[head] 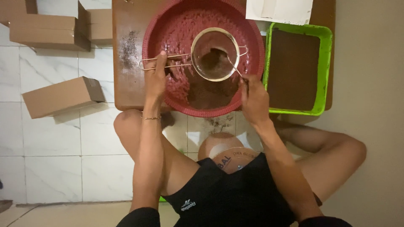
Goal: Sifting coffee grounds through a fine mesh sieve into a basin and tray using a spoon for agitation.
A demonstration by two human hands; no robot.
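My left hand [155, 77] grips the wire handle of a round metal sieve [214, 54] and holds it over a large red round basin [168, 31]. Dark brown powder lies in the sieve and on the basin's bottom. My right hand [253, 98] pinches the handle of a thin metal spoon [234, 67] whose tip reaches into the sieve. The basin rests on a low brown wooden table [126, 84] in front of my folded legs.
A green rectangular tray [325, 63] filled with brown powder stands right of the basin. A white sheet [280, 10] lies at the back. Cardboard boxes [61, 96] [50, 29] sit on the white tiled floor to the left. A round container [229, 153] rests between my knees.
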